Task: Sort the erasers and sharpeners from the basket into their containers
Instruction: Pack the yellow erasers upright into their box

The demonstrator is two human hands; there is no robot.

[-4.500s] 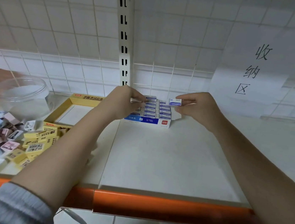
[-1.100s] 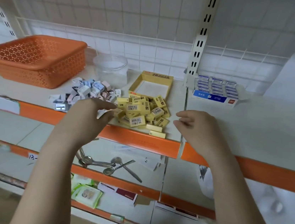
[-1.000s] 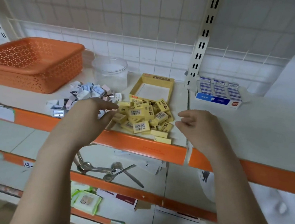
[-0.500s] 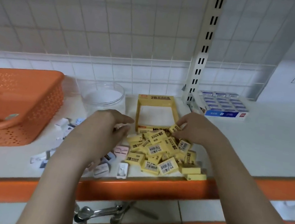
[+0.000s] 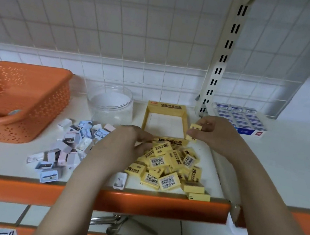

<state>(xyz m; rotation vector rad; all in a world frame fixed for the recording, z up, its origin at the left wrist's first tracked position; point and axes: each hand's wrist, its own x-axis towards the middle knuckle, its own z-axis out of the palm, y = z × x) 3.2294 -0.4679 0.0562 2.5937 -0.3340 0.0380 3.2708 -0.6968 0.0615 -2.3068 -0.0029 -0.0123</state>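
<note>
Right hand (image 5: pixel 213 133) pinches two yellow erasers (image 5: pixel 195 127) beside the box (image 5: pixel 166 107); left hand (image 5: pixel 130 139) fingers curled into the pile (image 5: pixel 171 166) (grip unclear); erasers look light, firm; pinch short sides.

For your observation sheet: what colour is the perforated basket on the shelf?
Orange; the basket shows clearly at the left of the head view.

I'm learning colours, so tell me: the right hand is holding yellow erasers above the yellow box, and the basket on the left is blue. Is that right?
Not quite. The basket on the left is orange, not blue; the head view shows it clearly. The rest holds: the right hand is holding yellow erasers above the yellow box.
</note>
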